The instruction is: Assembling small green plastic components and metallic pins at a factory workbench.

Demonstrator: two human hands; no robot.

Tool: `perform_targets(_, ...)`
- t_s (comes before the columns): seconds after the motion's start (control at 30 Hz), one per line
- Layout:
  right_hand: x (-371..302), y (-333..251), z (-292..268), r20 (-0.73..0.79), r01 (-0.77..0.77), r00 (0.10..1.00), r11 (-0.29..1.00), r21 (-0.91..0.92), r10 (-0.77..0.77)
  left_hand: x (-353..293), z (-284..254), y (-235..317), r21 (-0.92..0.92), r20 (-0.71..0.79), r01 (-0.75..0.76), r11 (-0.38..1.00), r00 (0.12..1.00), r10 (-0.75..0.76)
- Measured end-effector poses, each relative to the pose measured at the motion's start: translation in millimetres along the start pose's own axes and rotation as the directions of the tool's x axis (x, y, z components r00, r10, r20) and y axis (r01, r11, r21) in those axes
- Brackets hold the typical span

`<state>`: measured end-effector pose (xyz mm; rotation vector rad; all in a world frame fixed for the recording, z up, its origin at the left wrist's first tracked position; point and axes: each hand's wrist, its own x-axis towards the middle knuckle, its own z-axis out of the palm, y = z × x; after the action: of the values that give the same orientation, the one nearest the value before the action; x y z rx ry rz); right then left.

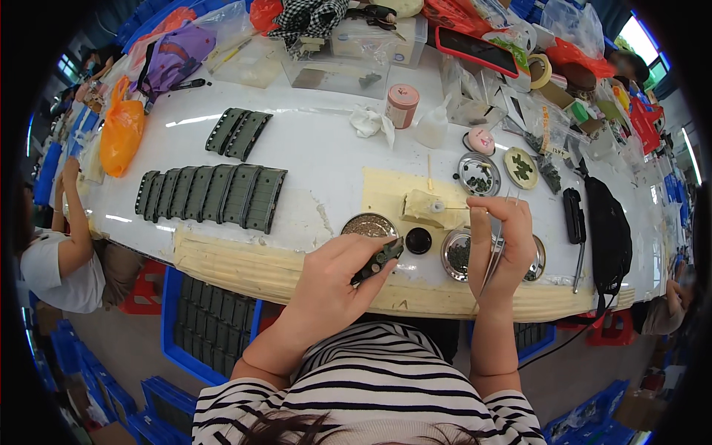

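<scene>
My left hand (322,278) is closed round a small dark green molded part (382,259), held tilted above the table's front edge. In my right hand (510,245) are metal tweezers (492,263), their tips hanging down. Its thumb and forefinger also pinch a thin stick (455,208) that points left to a small white nozzle-like piece (437,207) on a tape-wrapped block (415,209). A black round cap or pot (419,240) sits between my hands. Around them stand a dish of brownish bits (363,222) and a dish of dark bits (454,256).
Rows of green curved panels (211,194) lie at the left, with a shorter pair (239,133) behind. Farther back are a pink jar (402,105), crumpled tissue (372,124), a clear plastic box (334,70) and a phone (476,52). A black pouch (608,230) lies right.
</scene>
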<state>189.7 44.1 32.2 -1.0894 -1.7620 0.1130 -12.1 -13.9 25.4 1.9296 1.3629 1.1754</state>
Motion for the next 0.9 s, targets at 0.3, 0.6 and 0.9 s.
perform_targets(0.3,-21,-24,-1,0.348,-0.378,0.915,0.729,0.571,0.201,2,0,7,0.508,0.163,-0.29,0.811,0.957,0.24)
perform_targets(0.6,-26,-22,-1,0.407,-0.399,0.896,0.724,0.563,0.177,10,-7,6,0.678,0.274,-0.503,0.536,0.85,0.45)
perform_targets(0.9,-26,-20,-3,0.39,-0.385,0.904,0.73,0.565,0.175,12,-4,5,0.711,0.309,-0.557,0.429,0.795,0.521)
